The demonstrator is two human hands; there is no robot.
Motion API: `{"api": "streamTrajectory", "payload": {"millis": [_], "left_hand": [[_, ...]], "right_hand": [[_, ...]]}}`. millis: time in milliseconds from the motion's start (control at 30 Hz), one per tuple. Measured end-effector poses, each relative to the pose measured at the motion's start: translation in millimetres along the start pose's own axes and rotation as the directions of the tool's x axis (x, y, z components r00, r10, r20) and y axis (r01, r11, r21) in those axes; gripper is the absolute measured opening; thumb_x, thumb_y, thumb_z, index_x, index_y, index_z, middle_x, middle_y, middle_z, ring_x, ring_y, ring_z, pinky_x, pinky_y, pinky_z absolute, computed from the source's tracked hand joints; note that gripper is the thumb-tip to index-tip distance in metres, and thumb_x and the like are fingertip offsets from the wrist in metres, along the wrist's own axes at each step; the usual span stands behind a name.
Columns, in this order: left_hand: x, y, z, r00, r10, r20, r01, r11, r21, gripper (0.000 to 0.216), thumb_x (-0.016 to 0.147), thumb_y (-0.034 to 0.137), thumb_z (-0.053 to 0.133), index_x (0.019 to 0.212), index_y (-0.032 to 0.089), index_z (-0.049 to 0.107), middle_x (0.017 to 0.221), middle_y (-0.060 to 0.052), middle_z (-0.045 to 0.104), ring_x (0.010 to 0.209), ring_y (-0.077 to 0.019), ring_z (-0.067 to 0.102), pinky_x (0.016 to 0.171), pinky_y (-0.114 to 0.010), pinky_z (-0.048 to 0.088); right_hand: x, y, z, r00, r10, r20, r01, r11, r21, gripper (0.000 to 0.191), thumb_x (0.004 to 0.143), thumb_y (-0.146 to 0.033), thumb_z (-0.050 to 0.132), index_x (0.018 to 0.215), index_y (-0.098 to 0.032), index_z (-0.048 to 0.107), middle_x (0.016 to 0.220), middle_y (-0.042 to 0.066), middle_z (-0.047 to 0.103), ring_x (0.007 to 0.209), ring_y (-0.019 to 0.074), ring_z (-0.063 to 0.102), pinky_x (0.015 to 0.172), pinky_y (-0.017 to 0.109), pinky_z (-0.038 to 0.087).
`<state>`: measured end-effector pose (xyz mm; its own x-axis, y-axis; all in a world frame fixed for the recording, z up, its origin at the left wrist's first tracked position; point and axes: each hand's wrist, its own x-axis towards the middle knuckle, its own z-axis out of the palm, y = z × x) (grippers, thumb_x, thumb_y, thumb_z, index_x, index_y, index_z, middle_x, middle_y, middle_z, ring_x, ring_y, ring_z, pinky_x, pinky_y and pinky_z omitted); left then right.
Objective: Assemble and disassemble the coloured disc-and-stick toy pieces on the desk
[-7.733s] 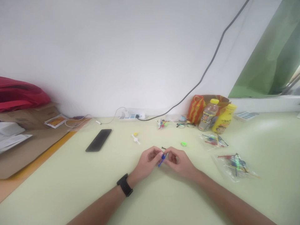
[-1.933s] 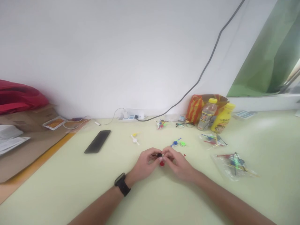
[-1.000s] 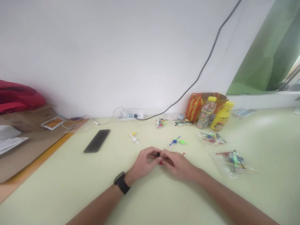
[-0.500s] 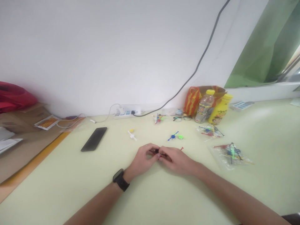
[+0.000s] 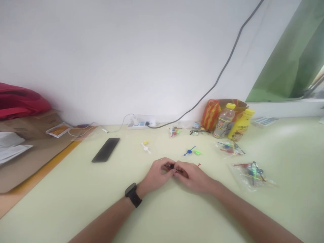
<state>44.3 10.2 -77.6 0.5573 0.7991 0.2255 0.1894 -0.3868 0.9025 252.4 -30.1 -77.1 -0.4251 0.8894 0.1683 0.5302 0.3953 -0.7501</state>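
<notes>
My left hand (image 5: pixel 160 173), with a black watch on its wrist, and my right hand (image 5: pixel 193 176) meet fingertip to fingertip just above the table. Both are closed on a small black plastic piece (image 5: pixel 172 166), mostly hidden by the fingers. A red stick tip (image 5: pixel 198 165) shows beyond my right hand; whether it is held or lies on the table I cannot tell. Beyond the hands lie a blue stick with a round hub (image 5: pixel 189 152), a bright green round piece (image 5: pixel 197 153), a white stick with a hub (image 5: pixel 145 147) and a yellow piece (image 5: pixel 145 142).
Clear bags of coloured plastic parts (image 5: pixel 254 172) lie on the right. A black phone (image 5: pixel 105 150) is at left. Along the wall stand a power strip (image 5: pixel 139 123), glasses (image 5: pixel 199 132), a clear bottle (image 5: pixel 224 121), a yellow bottle (image 5: pixel 241 125) and a striped bag (image 5: pixel 210 113). Cardboard (image 5: pixel 32 153) covers the left edge.
The camera view has shifted slightly, so everything sits a little further right. Both hands keep their closed pose around the black piece, with barely any finger movement.
</notes>
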Motion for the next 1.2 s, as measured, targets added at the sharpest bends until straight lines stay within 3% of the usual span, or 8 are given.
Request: {"api": "streamTrajectory", "payload": {"millis": [1200], "left_hand": [[0.1,-2.5,1.0,0.999,0.008,0.035,-0.011,0.997,0.079,0.018,0.091,0.016,0.063,0.104,0.021,0.073,0.104,-0.004,0.075,0.095,-0.0187,0.071,0.087,-0.031,0.06]], "right_hand": [[-1.1,-6.2,-4.1,0.999,-0.013,0.051,0.018,0.995,-0.094,0.006,0.097,-0.022,0.051,0.092,-0.023,0.05,0.089,0.0,0.065,0.077,0.0169,0.055,0.067,0.028,0.037]]}}
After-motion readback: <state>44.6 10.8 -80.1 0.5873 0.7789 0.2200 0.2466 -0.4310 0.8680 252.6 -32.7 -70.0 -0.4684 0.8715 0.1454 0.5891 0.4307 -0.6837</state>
